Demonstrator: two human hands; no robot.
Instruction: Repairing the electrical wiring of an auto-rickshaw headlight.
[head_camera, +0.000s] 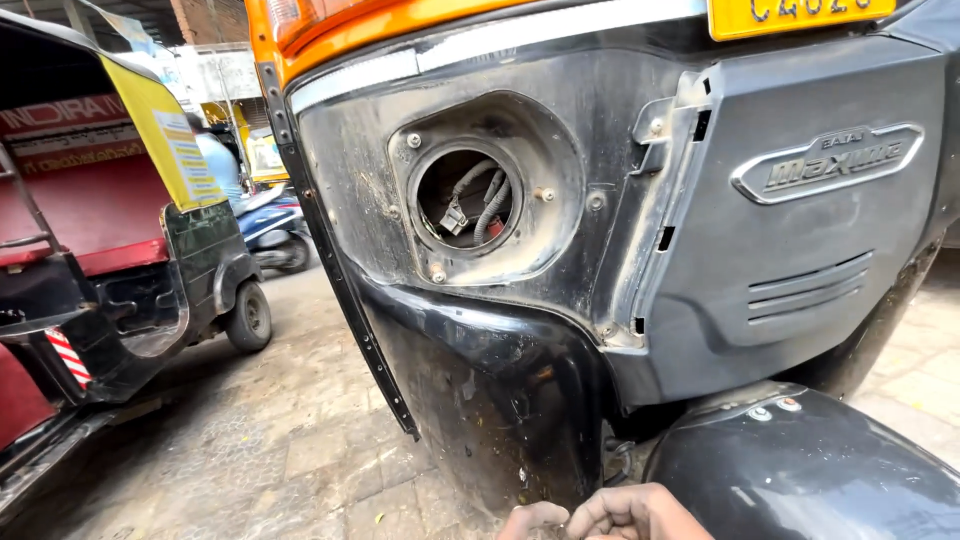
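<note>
The dusty black front panel (500, 380) of a three-wheeled vehicle fills the view. It has a round empty lamp socket (466, 198) with grey corrugated cables and a small connector hanging inside. Only the knuckles of my right hand (610, 514) show at the bottom edge, just below the panel and beside the glossy black mudguard (810, 470). Its fingers are curled, and whether they hold anything is hidden. My left hand is out of sight.
A grey grille cover (800, 230) with an oval badge sits to the right of the socket, under an orange strip and a yellow plate (790, 15). Another three-wheeler (120, 250) is parked at left on the stone paving (280, 440). A scooter and a person stand behind it.
</note>
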